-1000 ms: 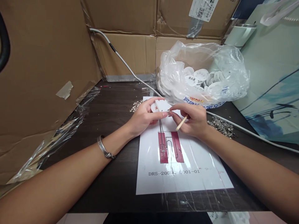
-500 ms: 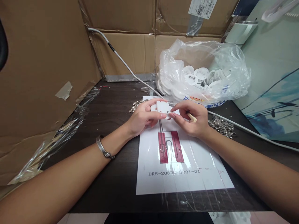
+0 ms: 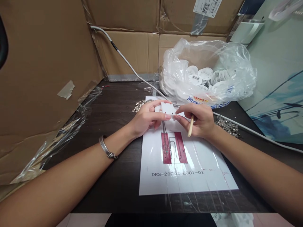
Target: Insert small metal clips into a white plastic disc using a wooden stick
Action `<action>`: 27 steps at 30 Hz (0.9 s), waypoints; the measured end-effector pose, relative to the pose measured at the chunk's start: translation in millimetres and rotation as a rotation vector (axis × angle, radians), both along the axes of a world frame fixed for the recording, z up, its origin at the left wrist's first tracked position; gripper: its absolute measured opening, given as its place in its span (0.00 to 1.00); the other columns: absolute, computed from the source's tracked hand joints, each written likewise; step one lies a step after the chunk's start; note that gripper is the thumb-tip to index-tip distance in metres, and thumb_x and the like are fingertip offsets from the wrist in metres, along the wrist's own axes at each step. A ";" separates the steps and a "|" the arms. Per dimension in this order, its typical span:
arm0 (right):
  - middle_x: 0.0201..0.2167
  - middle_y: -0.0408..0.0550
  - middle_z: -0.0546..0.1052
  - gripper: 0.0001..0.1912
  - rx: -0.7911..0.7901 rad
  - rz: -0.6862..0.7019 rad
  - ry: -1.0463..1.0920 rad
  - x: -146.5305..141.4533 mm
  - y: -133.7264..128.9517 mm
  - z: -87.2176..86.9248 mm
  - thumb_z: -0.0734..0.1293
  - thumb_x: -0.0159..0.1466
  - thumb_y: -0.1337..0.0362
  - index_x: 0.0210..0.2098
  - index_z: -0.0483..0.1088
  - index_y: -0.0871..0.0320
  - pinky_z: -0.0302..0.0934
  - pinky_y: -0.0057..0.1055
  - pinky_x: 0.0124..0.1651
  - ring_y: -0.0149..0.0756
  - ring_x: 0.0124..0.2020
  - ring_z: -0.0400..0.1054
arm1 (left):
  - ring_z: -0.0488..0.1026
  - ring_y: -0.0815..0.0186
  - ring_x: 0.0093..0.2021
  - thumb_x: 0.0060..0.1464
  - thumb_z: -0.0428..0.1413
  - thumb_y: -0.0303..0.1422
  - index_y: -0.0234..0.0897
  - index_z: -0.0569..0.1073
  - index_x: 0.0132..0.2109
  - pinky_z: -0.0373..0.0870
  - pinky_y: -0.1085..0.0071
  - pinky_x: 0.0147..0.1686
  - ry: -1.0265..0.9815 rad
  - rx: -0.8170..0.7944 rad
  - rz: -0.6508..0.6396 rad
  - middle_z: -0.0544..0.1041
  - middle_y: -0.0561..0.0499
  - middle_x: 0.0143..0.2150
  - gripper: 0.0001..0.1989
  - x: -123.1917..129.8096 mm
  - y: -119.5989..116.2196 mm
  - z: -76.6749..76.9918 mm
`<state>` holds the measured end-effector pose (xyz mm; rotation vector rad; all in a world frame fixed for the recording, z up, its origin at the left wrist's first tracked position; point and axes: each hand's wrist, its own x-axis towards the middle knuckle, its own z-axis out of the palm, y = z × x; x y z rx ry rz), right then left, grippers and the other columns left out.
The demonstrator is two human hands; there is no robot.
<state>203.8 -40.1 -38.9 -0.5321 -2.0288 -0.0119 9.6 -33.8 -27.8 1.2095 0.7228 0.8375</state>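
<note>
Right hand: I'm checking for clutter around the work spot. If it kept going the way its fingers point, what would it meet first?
The right hand points left, fingertips already at the small white piece that the left hand holds. That piece comes first, then the left hand's fingers right behind it, as far as depth can be judged.

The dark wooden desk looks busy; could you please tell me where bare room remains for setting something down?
Bare dark wooden desk lies between the cardboard wall and the white printed sheet, behind the left hand. It is crowded at the back right: clear plastic bag of white discs, white cable, and metal clips beside the right hand.
</note>
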 end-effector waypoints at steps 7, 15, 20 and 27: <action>0.16 0.35 0.64 0.06 0.012 -0.046 0.042 -1.6 -0.4 -1.1 0.70 0.60 0.66 0.30 0.68 0.56 0.47 0.23 0.18 0.21 0.15 0.52 | 0.56 0.76 0.14 0.39 0.66 0.31 0.34 0.72 0.45 0.42 0.74 0.14 -0.007 -0.018 0.008 0.64 0.59 0.17 0.23 -0.2 -0.7 1.5; 0.15 0.34 0.61 0.06 -0.044 -0.120 0.112 -4.1 -1.1 -6.4 0.70 0.61 0.64 0.33 0.68 0.55 0.48 0.25 0.19 0.23 0.15 0.52 | 0.58 0.78 0.14 0.40 0.67 0.31 0.33 0.70 0.48 0.51 0.75 0.14 -0.031 -0.007 0.064 0.69 0.57 0.22 0.26 2.0 -1.1 -0.2; 0.18 0.36 0.59 0.16 -0.123 -0.145 0.082 1.1 1.8 -7.2 0.62 0.66 0.50 0.39 0.68 0.57 0.48 0.27 0.22 0.26 0.17 0.53 | 0.65 0.74 0.17 0.42 0.67 0.32 0.36 0.65 0.53 0.52 0.77 0.14 -0.016 0.004 0.118 0.71 0.56 0.25 0.30 2.9 -2.5 -1.6; 0.18 0.42 0.60 0.20 -0.001 -0.251 -0.022 7.7 6.8 -5.0 0.66 0.64 0.56 0.20 0.63 0.58 0.47 0.30 0.26 0.28 0.21 0.54 | 0.70 0.70 0.18 0.46 0.66 0.32 0.36 0.62 0.57 0.56 0.77 0.14 0.004 0.054 0.087 0.72 0.55 0.26 0.33 4.0 -2.5 -3.8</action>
